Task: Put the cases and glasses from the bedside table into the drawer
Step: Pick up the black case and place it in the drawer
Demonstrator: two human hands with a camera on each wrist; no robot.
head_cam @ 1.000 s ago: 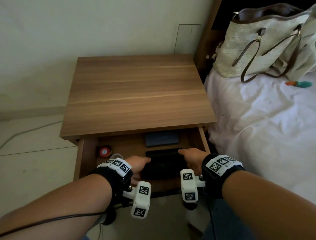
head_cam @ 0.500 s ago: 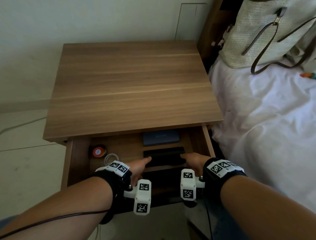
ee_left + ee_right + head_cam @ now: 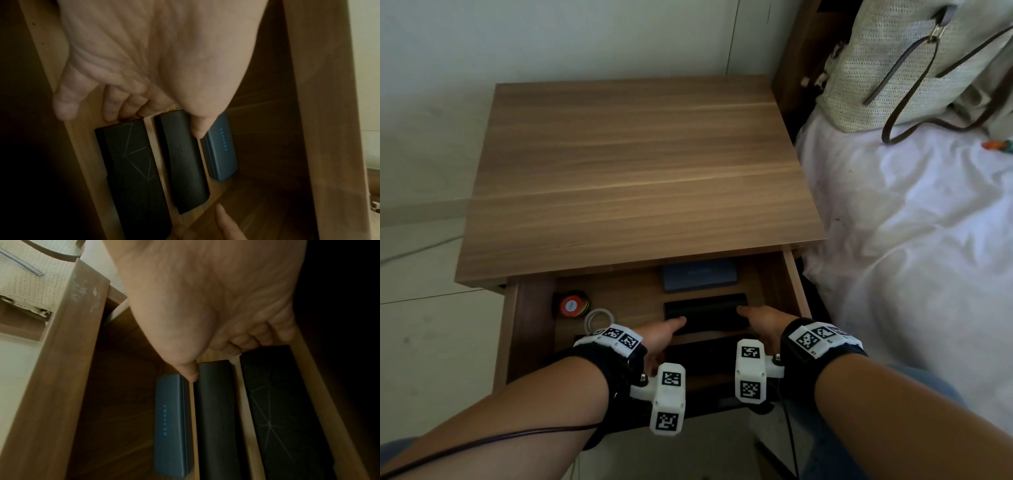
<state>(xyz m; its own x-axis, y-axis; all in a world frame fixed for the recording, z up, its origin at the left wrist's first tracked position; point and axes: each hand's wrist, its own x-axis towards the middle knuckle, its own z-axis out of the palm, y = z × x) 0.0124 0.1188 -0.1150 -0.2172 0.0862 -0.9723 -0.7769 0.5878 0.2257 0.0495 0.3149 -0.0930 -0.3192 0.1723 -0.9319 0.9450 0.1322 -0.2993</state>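
Note:
Three cases lie side by side in the open drawer (image 3: 796, 284). A blue case (image 3: 700, 274) (image 3: 222, 155) (image 3: 172, 426) is farthest in. A plain black case (image 3: 705, 308) (image 3: 185, 170) (image 3: 216, 418) is in the middle. A black case with thin line patterns (image 3: 705, 353) (image 3: 131, 170) (image 3: 283, 418) is nearest the front. My left hand (image 3: 667, 334) (image 3: 156, 121) touches the black cases' left ends, thumb on the middle case's far edge. My right hand (image 3: 756, 318) (image 3: 219, 361) mirrors it at the right ends. The bedside table top (image 3: 637, 171) is bare. No loose glasses show.
A red-lidded round tin (image 3: 572, 304) and a coiled white cable (image 3: 597, 317) lie in the drawer's left part. A bed with a white sheet (image 3: 911, 257) stands close on the right, with a woven handbag (image 3: 893, 68) on it. A wall rises behind the table.
Both hands stay at the ends of the black cases, thumbs reaching slightly farther in. My head has shifted, so more of the drawer's inside shows.

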